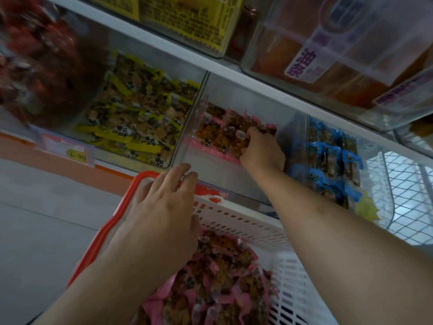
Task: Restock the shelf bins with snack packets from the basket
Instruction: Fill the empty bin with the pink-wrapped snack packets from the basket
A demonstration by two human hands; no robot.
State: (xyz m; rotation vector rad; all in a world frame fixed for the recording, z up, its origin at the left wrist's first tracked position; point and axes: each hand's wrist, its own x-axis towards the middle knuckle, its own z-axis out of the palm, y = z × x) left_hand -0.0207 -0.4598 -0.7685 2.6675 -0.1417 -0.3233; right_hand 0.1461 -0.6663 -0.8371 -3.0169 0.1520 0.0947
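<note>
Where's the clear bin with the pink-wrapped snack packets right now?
In the head view, the clear bin sits mid-shelf between the yellow-packet bin and blue-packet bin, above the white basket; the right hand reaches inside.

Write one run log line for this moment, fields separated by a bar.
right hand grips pink packets inside middle bin | left hand rests open on basket rim | basket holds more pink packets

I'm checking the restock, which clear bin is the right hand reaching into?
The middle bin with pink packets, between the yellow-packet bin and blue-packet bin.
</note>
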